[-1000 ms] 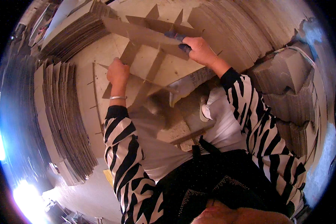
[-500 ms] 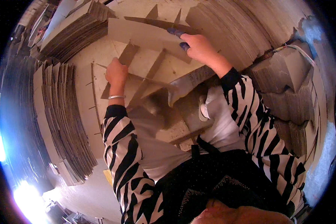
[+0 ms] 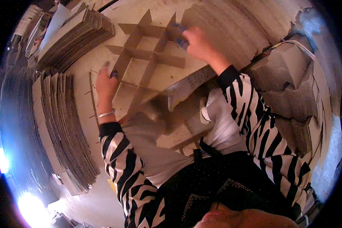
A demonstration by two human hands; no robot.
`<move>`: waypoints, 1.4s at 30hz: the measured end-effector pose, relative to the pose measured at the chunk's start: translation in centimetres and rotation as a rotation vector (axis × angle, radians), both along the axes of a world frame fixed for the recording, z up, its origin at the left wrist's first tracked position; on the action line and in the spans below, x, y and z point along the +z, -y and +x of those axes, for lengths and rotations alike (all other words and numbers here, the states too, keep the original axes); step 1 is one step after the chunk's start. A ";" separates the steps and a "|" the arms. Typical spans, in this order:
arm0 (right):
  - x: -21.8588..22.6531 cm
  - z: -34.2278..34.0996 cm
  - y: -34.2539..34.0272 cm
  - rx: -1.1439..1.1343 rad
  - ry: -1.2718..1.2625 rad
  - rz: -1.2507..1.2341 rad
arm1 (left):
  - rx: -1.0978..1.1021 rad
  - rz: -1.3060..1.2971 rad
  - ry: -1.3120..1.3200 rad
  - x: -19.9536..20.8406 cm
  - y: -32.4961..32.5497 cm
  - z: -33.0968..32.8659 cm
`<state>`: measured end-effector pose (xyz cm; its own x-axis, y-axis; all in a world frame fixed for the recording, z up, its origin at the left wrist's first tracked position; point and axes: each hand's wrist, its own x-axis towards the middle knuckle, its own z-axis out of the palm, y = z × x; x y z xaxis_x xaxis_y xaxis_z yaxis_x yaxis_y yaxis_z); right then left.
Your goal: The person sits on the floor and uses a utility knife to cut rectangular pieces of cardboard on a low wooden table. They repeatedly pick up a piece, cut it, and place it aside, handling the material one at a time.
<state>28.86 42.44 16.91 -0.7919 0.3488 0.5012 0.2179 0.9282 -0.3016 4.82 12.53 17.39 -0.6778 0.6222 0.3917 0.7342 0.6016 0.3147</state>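
A brown cardboard divider grid [image 3: 150, 57], made of crossed slotted strips forming several square cells, stands on the pale work surface in front of me. My left hand [image 3: 107, 85], a bracelet at its wrist, is just left of the grid with thumb and index finger apart and nothing seen between them. A dark blue cover sits on its thumb. At the grid's far right, my right hand [image 3: 199, 43] has its fingers apart, with dark blue covers on the fingertips. Those tips are close to a strip's end; whether they touch it is unclear from the blur.
Left of me stands a row of upright cardboard strips [image 3: 66, 125], beside a slotted strip [image 3: 93, 95]. A cardboard stack [image 3: 76, 38] lies at the far left. Large stacks of sheets [image 3: 228, 34] fill the far right, with bundled cardboard [image 3: 288, 98] beside my right arm.
The broad strip that both hands held over the grid now sits in it as a crosspiece. My left hand has let go and moved left and nearer; the right hand has shifted slightly left.
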 end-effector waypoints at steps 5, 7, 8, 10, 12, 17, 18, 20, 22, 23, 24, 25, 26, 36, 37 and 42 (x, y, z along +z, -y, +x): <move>-0.3 -0.8 -2.3 -0.271 0.457 -0.538 | 0.055 -0.238 0.308 1.4 2.2 -2.0; -1.1 -0.7 0.2 0.042 0.295 -0.427 | -0.090 -0.311 0.630 4.3 -1.8 2.9; -2.3 -2.6 3.1 0.191 0.236 -0.611 | -0.116 -0.273 0.773 4.5 -3.2 6.7; -1.5 -4.1 5.7 0.282 0.219 -0.709 | -0.288 -0.247 0.702 1.2 -5.5 9.9; -1.0 -5.1 7.4 0.217 0.339 -0.603 | -0.224 -0.297 0.650 0.9 -6.4 12.7; 3.0 3.9 -0.5 -0.194 0.099 -0.443 | -0.247 0.134 0.583 2.3 -3.2 7.6; 3.3 6.9 -2.3 -0.235 0.181 -0.353 | -0.308 0.296 0.576 2.5 -3.1 6.8; 3.5 12.6 -2.1 -0.519 0.441 0.211 | -0.266 0.400 0.387 4.4 1.2 6.1; 1.2 16.9 -2.3 -0.608 0.598 0.240 | -0.097 0.284 0.148 9.8 4.4 6.3; 0.4 18.0 -4.3 -0.494 0.509 0.231 | 0.009 0.215 0.050 14.1 6.3 7.0; -1.4 17.6 -5.9 -0.355 0.416 0.211 | 0.170 0.141 0.015 18.3 9.7 7.5; -2.8 19.6 -8.1 -0.385 0.363 0.179 | 0.196 0.079 -0.220 19.0 10.6 6.4; -4.4 20.5 -9.9 -0.378 0.292 0.128 | 0.244 -0.006 -0.479 20.6 12.8 5.7; 4.6 13.0 -2.0 -0.337 0.047 -0.248 | 0.594 -0.630 -0.270 12.6 34.0 -2.0; 4.9 12.1 -1.2 -0.266 0.024 -0.268 | 0.595 -0.594 -0.293 13.0 33.9 -1.1; 5.9 5.0 4.3 0.024 0.042 -0.320 | 0.572 -0.412 -0.295 17.7 28.0 1.4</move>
